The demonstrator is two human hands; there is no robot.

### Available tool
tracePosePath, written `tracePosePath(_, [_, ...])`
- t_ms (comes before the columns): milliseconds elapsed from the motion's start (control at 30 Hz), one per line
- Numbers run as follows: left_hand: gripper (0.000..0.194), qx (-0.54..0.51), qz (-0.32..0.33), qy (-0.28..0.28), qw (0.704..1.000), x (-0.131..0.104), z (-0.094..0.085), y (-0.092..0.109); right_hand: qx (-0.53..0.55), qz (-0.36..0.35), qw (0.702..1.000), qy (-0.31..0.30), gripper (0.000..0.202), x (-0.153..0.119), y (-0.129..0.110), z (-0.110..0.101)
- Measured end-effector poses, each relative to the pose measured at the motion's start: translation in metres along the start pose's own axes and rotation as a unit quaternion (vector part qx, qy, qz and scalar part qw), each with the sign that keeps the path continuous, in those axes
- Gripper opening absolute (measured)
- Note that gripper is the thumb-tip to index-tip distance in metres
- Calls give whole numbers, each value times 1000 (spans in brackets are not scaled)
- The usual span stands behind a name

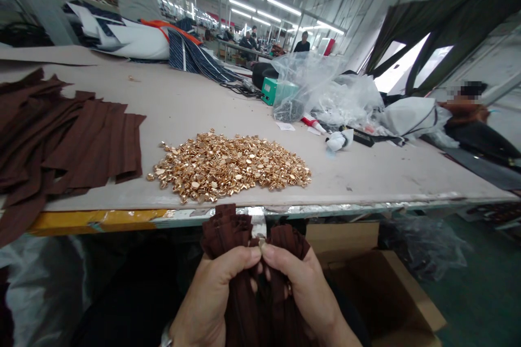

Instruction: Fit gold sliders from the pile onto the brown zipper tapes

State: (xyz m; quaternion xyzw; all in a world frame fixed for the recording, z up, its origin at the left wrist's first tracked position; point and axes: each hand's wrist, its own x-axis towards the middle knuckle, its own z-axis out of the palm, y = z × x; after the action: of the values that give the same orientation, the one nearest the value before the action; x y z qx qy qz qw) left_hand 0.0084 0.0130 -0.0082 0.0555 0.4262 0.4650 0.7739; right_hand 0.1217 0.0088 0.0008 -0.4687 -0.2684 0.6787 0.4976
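Reference landmark: the pile of gold-coloured metal pieces (234, 165), which lies loose on the surface (378, 179), close to its near edge.

Hands: both are located on the near side of the pile, in front of the surface edge. The left hand (209, 282) is closed around a left bunch of dark brown strips (228, 233). The right hand (301, 276) is closed around a right bunch of similar strips (288, 241). The two thumb tips almost meet, with a small metal piece (261, 241) pinched between them; the fingers beneath are partly hidden. A wristband (166, 337) is visible on the left wrist.

Surroundings: a stack of brown strips (93, 143) lies to the left of the pile, partly overhanging the near edge. Dark striped fabric (191, 57) lies beyond the pile, towards the left. A green box (268, 90) stands beyond the pile, slightly to the right, next to clear plastic bags (321, 89). A red-and-white tube (313, 123) lies to the right of the pile, on its far side. An open cardboard box (411, 287) is positioned lower than the pile, to its right. Another person (466, 111) is seen well to the right of the pile.
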Motion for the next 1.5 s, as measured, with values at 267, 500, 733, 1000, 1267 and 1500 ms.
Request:
tracePosePath(267, [11,-6,6,-2,1000,2,3,2,12,0,1000,-6,26,9,7,-2])
tracePosePath(500, [9,0,4,7,1000,0,-1,-1,-15,-11,999,-32,28,6,5,-7])
tracePosePath(733, [9,29,34,-11,999,-2,-1,1,-130,-92,987,0,38,11,-6,-12])
tracePosePath(1000, [7,5,8,27,1000,-2,-3,0,-337,-237,911,36,24,7,-5,0])
tracePosePath(1267, [13,60,55,-23,996,1,-12,1,-551,-405,678,269,24,41,-52,1])
tracePosePath(1500, [15,127,132,-43,982,-11,-15,3,-184,-274,943,32,24,12,-43,-20])
